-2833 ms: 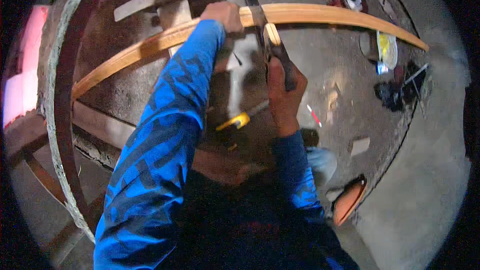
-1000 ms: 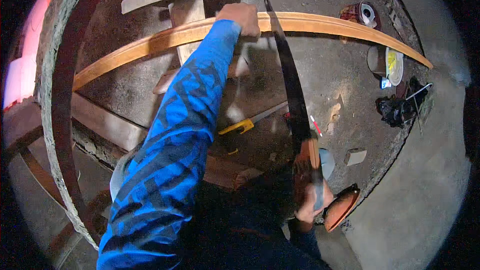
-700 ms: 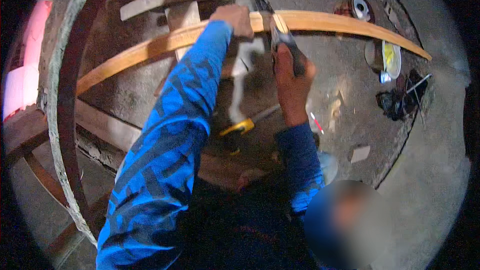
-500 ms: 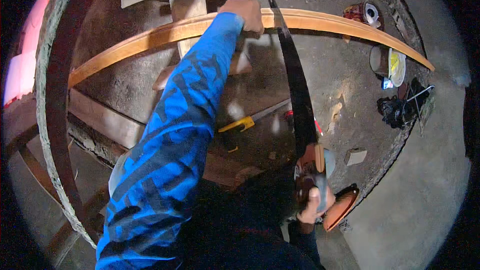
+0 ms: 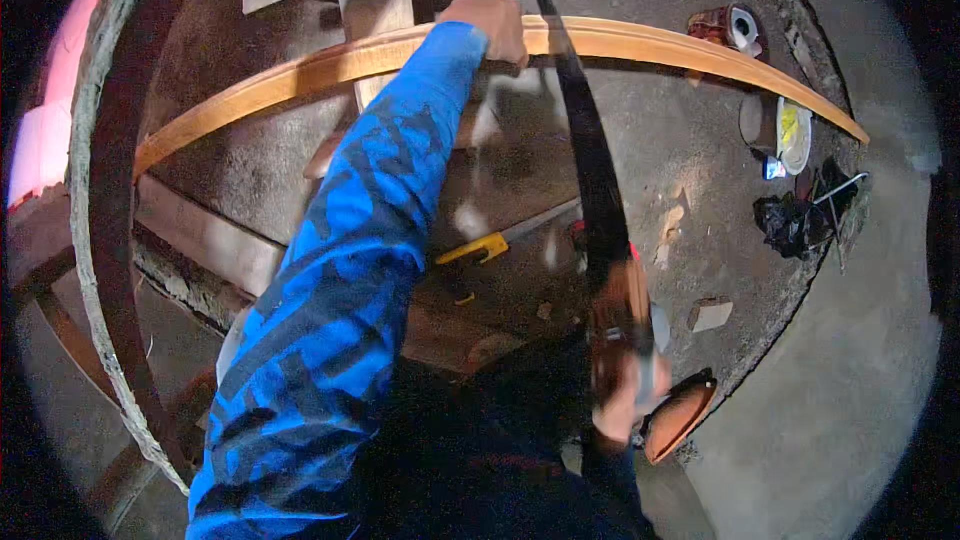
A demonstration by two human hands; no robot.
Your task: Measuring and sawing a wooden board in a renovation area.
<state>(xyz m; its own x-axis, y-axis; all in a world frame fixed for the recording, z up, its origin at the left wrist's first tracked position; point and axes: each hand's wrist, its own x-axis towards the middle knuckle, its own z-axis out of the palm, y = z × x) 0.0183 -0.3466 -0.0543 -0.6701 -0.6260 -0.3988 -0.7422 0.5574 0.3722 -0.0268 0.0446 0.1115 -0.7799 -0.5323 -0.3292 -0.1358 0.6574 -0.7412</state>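
Head — saw (image 5: pixel 600 190) farther back than 0.7 s ago

Wooden strip (image 5: pixel 650 41) spans left to right ahead of you, your left hand (image 5: pixel 490 28) on it. Handsaw (image 5: pixel 592 170) crosses strip just right of that, handle end in your right hand (image 5: pixel 625 395). Second saw (image 5: pixel 480 249) on floor (image 5: pixel 650 130), between your left sleeve (image 5: pixel 345 240) and handsaw. Right side: tin (image 5: pixel 712 27) behind strip; tub (image 5: pixel 795 140), then plastic bag (image 5: pixel 785 220), your side.
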